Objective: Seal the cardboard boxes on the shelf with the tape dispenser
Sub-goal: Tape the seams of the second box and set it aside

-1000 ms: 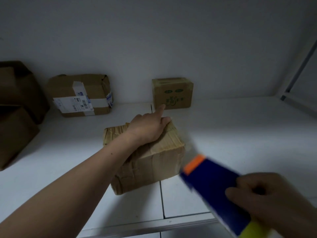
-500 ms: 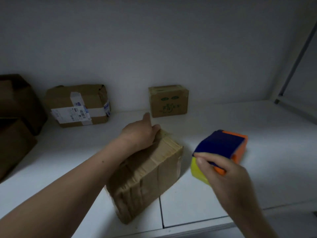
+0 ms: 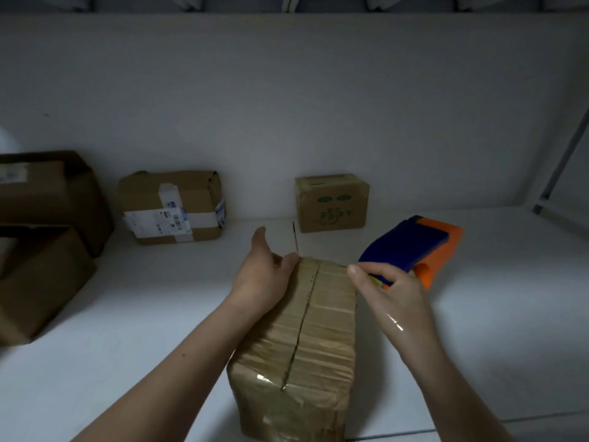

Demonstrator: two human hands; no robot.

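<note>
**Far left.** A stack of two large dark brown cardboard boxes [image 3: 47,193] sits back toward the wall. Just right of it, a medium brown cardboard box with a white shipping label [image 3: 172,207] stands against the wall. Both are well apart from the work and, by judgement, simply parked until needed.

**Left hand** [image 3: 264,282]. It is laid on the far left top edge of the worn tan cardboard box [image 3: 322,330]. The fingers appear curled over the far corner and the thumb is raised clear. The likely purpose of this grip is to brace the box so it cannot slide when tape is drawn across it.

**Box in hand.** It lies lengthwise at the front of the shelf, with its centre seam facing up and running from near to far. That presents the seam for sealing, and no fresh strip covers it yet. Glossy old tape shows on the near end.

**Behind it.** A small brown cardboard box with green print [image 3: 331,204] stands against the wall.

**Right hand** [image 3: 393,301]. The grip is closed round the blue and orange plastic tape dispenser [image 3: 411,244], with the forefinger extended toward the box's far right corner. The dispenser is held just beside that corner, off the shelf. Contact with the box cannot be confirmed. It looks positioned to start a strip at the far end of the seam.

**Shelf and room.** The white shelf [image 3: 494,330] is made of smooth panels, with a joint line visible beyond the box. The white back wall [image 3: 287,106] is plain and the lighting is dim. A grey metal upright [image 3: 562,161] stands at the right.
</note>
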